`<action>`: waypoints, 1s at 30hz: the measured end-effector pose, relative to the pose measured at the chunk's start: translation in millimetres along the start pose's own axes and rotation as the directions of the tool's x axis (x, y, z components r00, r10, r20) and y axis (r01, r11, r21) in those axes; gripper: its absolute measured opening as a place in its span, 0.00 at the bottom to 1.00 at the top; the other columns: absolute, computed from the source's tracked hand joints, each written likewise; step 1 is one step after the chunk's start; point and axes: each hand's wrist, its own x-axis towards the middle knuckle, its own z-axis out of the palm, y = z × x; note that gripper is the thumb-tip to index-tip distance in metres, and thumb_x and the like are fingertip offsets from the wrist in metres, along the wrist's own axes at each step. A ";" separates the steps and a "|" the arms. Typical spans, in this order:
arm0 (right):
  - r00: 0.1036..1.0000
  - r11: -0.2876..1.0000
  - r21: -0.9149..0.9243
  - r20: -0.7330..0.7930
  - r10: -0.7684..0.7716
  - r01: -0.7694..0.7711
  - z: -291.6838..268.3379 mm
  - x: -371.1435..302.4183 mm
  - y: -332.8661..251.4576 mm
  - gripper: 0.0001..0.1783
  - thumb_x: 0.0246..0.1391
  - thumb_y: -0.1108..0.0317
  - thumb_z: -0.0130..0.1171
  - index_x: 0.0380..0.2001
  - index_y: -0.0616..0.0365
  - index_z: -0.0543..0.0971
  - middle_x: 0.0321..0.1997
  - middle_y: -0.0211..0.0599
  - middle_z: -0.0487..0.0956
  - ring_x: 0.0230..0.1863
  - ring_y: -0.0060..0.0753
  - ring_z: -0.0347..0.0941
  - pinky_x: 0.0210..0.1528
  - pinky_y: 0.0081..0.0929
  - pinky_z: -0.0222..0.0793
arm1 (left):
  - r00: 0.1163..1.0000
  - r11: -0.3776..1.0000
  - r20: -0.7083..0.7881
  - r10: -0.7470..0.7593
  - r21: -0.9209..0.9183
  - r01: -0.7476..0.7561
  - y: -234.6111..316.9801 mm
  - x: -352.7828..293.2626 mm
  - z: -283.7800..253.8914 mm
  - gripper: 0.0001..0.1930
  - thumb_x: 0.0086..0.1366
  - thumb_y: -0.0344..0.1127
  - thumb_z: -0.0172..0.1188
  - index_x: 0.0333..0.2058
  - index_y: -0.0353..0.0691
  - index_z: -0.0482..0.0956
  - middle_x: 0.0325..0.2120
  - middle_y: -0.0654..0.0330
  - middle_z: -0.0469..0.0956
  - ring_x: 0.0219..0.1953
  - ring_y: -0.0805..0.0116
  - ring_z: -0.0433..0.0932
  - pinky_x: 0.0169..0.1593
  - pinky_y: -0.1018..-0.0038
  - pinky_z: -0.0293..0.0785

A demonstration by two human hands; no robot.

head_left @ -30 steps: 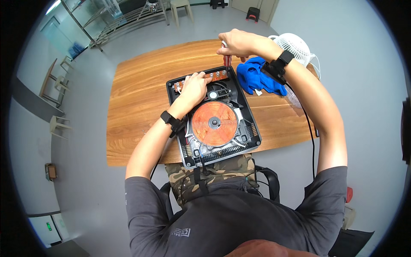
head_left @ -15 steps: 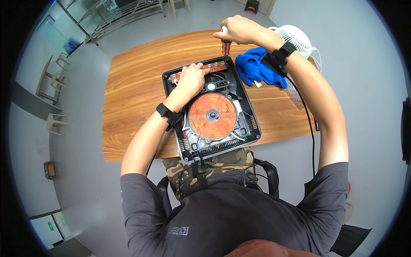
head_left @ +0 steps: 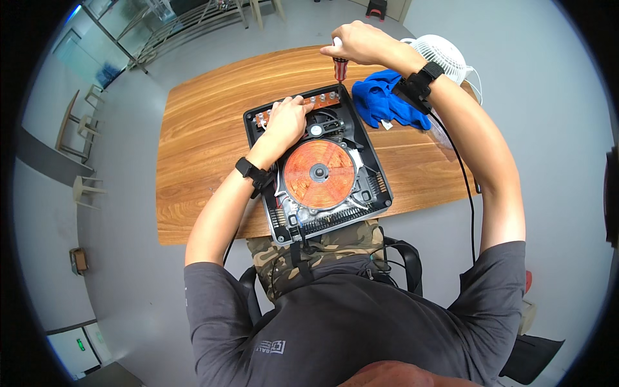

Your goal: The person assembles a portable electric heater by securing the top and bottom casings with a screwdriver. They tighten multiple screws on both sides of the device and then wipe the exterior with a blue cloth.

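An opened induction cooker (head_left: 380, 197) lies on the table in front of me, its black casing holding a round copper coil (head_left: 303, 184) and a small fan (head_left: 316, 130). Along its far end runs an orange-brown circuit board (head_left: 327, 99). My left hand (head_left: 288, 121) rests on this board with its fingers laid over it, hiding the middle part. A screwdriver (head_left: 340, 69) with a red and dark handle stands upright in my right hand (head_left: 361, 44), closed around the handle's top. Its tip points down at the casing's far right corner; the exact contact is too small to tell.
Right of the cooker lies a crumpled blue cloth (head_left: 380, 100), with a white fan (head_left: 442, 55) behind it. A black cable (head_left: 465, 174) hangs from my right wristband. The wooden table (head_left: 200, 142) has its near edge by my lap.
Both hands keep their places on the board and the screwdriver. The view has shifted very slightly; nothing else has visibly moved.
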 end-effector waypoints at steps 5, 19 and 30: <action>1.000 1.000 0.013 -0.004 0.003 -0.003 2.2 -0.1 1.6 0.33 0.63 0.38 0.57 0.36 0.63 0.86 0.29 0.55 0.84 0.35 0.56 0.84 0.43 0.45 0.79 | 1.000 1.000 0.000 0.002 -0.009 -0.002 -1.2 0.7 3.2 0.19 0.63 0.27 0.54 0.51 0.42 0.86 0.44 0.53 0.80 0.51 0.52 0.78 0.53 0.54 0.73; 0.999 0.999 0.016 0.018 0.027 -0.028 10.7 1.1 0.0 0.33 0.63 0.37 0.57 0.39 0.62 0.86 0.31 0.53 0.85 0.37 0.55 0.84 0.43 0.46 0.80 | 1.000 1.000 0.010 -0.005 0.012 0.005 0.4 0.6 1.1 0.19 0.61 0.28 0.59 0.51 0.41 0.85 0.44 0.54 0.81 0.51 0.53 0.78 0.54 0.56 0.74; 0.982 0.999 -0.042 0.185 0.029 -0.022 -4.8 -0.9 -10.2 0.24 0.64 0.49 0.56 0.46 0.62 0.78 0.39 0.55 0.85 0.45 0.58 0.83 0.49 0.46 0.77 | 1.000 1.000 0.014 -0.009 0.023 0.009 -1.1 0.0 5.5 0.20 0.61 0.28 0.59 0.52 0.42 0.84 0.45 0.54 0.80 0.52 0.53 0.78 0.54 0.55 0.74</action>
